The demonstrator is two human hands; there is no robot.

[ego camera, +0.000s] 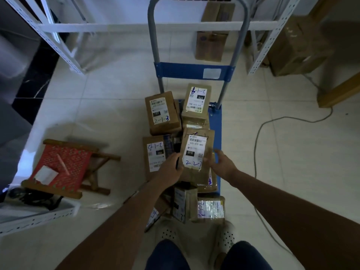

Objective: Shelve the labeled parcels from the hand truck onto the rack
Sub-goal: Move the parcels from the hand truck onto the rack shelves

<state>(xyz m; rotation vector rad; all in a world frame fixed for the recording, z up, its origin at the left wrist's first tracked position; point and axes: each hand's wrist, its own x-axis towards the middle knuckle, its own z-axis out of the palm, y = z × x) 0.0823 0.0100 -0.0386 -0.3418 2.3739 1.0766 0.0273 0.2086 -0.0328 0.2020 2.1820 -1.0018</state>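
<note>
A blue hand truck (215,121) stands on the tiled floor, loaded with several brown labeled parcels. A parcel marked 2-2 (195,151) lies tilted on top of the pile. My left hand (171,168) grips its left edge. My right hand (220,164) is at its right edge with fingers spread, touching or nearly touching the side. Other parcels marked 2-1-3 (162,113), 2-1-4 (196,102) and 2-1-2 (155,154) lie around it. The white metal rack (136,27) stands behind the truck.
A small wooden folding stool (64,166) with a red seat, a paper and a pen stands at left. Cardboard boxes (212,45) sit under the rack, a bigger one (298,47) at right. A cable (259,133) runs over the floor at right. Another rack edge (35,219) at lower left.
</note>
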